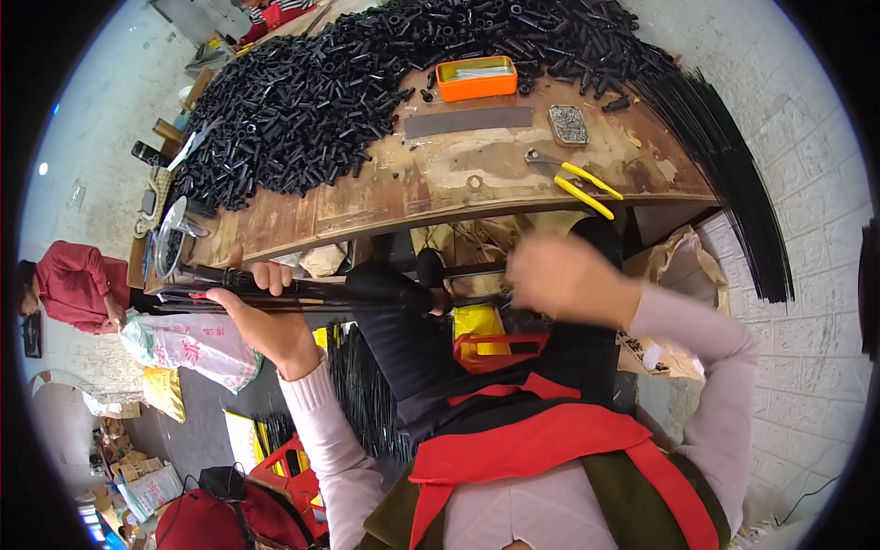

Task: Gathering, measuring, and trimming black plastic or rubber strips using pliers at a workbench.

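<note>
Hands: two — one left hand (270, 325), one right hand (573, 280). Black rods (321, 291) at the left hand: several, overlapping, no exact count. Worktable (339, 220): one. On it: one orange box (477, 89), one small tray (570, 144), one pair of yellow-handled pliers (591, 180), one flat grey strip (467, 121). Metal bits (568, 124) in tray: many, too small to count. Short black tubes (293, 110): one heap, hundreds at least. Long black strands: two bunches — one bunch at the table's right end (747, 179), one floor bunch (362, 394); strands uncountable. Other people: two, one person in red (87, 280), one far person (275, 14). White sacks (197, 346): two at left.
</note>
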Demonstrator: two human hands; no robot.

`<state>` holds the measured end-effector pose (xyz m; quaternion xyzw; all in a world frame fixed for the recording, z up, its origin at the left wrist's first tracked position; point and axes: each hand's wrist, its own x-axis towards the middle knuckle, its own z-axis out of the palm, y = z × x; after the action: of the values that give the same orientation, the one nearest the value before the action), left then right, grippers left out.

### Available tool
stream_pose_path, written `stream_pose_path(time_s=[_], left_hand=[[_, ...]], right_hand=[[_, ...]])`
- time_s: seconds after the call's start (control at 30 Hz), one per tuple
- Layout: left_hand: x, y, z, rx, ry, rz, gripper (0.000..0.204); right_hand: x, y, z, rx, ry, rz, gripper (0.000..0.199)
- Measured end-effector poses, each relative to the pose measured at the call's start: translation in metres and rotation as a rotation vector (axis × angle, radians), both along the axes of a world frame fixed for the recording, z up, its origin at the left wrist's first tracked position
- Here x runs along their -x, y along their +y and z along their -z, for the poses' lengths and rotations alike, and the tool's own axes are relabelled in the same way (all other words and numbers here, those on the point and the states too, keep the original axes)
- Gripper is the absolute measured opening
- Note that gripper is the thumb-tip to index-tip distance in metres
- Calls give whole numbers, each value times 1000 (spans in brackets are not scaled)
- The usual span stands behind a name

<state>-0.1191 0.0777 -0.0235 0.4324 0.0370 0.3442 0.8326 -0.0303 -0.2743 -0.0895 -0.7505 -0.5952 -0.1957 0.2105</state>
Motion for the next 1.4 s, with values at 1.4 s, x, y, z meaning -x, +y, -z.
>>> stream_pose_path(time_s=[1.4], left_hand=[[12, -121, 73, -314, 452, 769, 15]], right_hand=[[35, 39, 4, -357, 1824, -1, 26]])
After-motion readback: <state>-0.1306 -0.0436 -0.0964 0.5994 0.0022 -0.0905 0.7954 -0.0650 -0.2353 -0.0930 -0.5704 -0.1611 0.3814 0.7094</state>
